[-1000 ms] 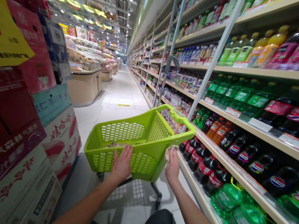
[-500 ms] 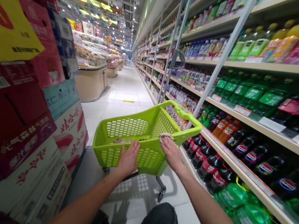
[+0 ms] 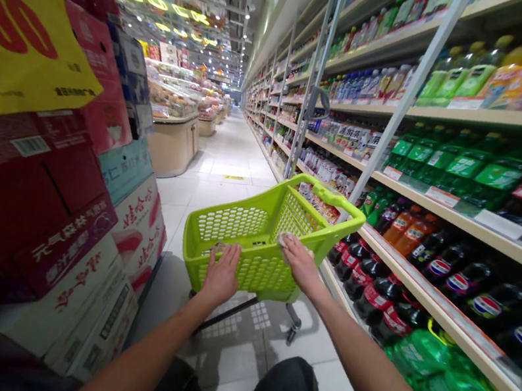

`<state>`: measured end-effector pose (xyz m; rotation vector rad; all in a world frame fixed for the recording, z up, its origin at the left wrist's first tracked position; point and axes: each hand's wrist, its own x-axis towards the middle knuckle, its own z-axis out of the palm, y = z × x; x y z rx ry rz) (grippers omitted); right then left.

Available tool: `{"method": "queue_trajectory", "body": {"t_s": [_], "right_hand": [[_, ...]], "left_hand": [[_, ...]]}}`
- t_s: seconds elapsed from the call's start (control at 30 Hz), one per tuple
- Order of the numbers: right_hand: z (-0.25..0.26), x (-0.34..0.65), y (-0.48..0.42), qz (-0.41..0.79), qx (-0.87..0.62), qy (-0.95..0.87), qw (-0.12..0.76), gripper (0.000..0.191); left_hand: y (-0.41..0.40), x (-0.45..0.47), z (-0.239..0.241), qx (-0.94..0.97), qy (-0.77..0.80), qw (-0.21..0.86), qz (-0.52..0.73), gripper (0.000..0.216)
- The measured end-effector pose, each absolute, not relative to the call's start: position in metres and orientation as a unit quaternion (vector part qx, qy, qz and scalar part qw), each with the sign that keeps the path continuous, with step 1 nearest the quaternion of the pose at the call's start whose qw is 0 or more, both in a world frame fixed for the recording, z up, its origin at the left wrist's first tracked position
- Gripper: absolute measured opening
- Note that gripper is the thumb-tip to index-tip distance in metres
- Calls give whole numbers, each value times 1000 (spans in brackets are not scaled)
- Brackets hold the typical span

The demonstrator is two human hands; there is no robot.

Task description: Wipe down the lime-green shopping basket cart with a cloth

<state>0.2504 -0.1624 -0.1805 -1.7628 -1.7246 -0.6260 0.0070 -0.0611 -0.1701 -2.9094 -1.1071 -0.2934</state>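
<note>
A lime-green plastic shopping cart (image 3: 257,276) with perforated walls stood on the aisle floor in front of the seated or crouching person, its long side toward them and its handle to the right. Against the near rim, toward the handle, the right hand (image 3: 300,263) held a small, pale, crumpled cloth (image 3: 285,237) under its fingers; the thumb's grip could not be made out. The left hand (image 3: 222,274) lay farther left on the same rim, fingers extended and clasping nothing. Just beyond its fingertips, inside the basket, was a greyish item (image 3: 218,248) too small to identify.

The step in hand appeared to be wiping the rim. Another stroke would call for light, even pressure along the edge, with the left hand bracing the wheeled frame.

To the right rose beige shelves (image 3: 462,217) of bottled drinks; to the left, stacked printed cardboard cartons (image 3: 134,218) beneath a yellow price sign (image 3: 16,71).
</note>
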Motion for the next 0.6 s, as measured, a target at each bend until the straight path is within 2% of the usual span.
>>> {"method": "queue_trajectory", "body": {"t_s": [0.17,0.4,0.6], "right_hand": [[-155,299,-171,-280,-724,-512,367,39],[-211,185,-119,-185,-656,-656,323,39],[-200,215,-127,-172,-713,-581,353,45]], "left_hand": [[-51,-13,-178,-902,-420,18,-102,71],[-69,1,-178,-927,-365,-8,-82,75],[-52,-20,-176,-926,-373,-16,-54,74]]}}
